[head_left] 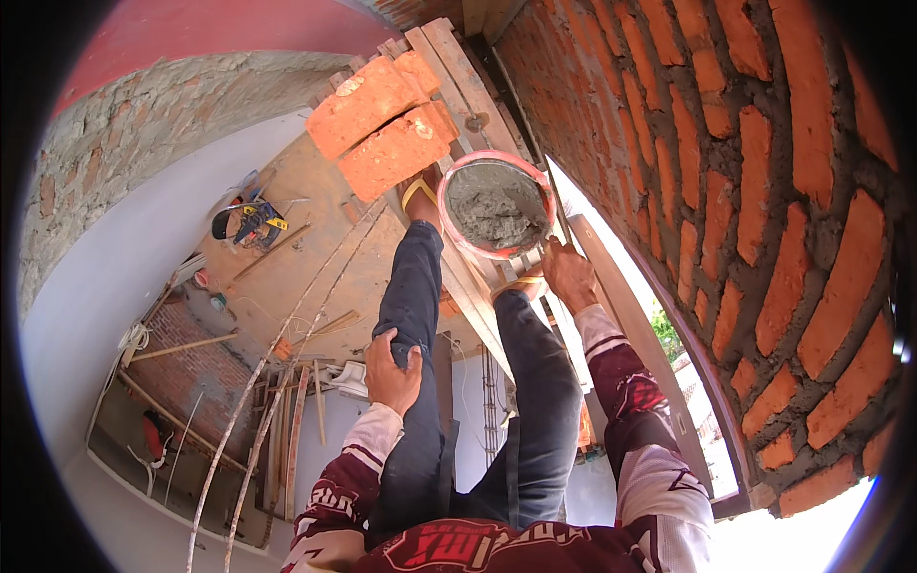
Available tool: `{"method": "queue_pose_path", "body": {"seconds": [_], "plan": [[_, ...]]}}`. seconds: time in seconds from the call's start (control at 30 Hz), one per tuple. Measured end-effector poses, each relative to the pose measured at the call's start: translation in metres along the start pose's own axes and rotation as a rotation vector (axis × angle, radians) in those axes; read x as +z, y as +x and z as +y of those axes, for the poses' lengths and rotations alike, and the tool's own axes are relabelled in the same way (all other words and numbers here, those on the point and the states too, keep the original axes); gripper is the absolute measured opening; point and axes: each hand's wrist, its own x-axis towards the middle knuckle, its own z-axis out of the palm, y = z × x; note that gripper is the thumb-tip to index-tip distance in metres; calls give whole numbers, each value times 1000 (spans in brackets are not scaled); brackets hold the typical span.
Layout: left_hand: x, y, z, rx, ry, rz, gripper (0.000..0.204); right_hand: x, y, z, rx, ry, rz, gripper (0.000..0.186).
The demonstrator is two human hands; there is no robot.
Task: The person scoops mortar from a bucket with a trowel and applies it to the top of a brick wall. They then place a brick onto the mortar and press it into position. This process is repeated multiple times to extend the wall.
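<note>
head view: toward one o'clock, a bucket [548, 191] of mortar [492, 202]; at three, the right hand [570, 277], fingers curled beside it, clamped on what i cannot tell; at seven, the left hand [394, 374] on a leg [413, 301], thumb and fingers apart.

Left hand [393, 372]: one; we rested it on our left leg [409, 286], back upward, thumb parted from the fingers. Left forearm [351, 468]: we angled it forward and inward. Right hand [570, 274]: one; we held it farther forward, fingers curled, tips partly hidden. Right forearm [621, 387]: we stretched it forward, also slanting inward.
</note>
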Motion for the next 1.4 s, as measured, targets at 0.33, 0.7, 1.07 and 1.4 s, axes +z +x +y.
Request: {"method": "queue_pose_path", "body": {"seconds": [0.33,0.7,1.07,1.4], "plan": [[-1,3,-2,38,57,-2,47,20,43,-7,-97,604,-454,40],[-1,3,0,-2,54,-27,47,21,-22,13,-254,-148,231,43],[-1,5,5,-4,89,-45,47,37,36,-36,-17,378,-224,38],[6,0,-3,26,105,-19,47,47,30,-3,-66,593,-234,49]]}}
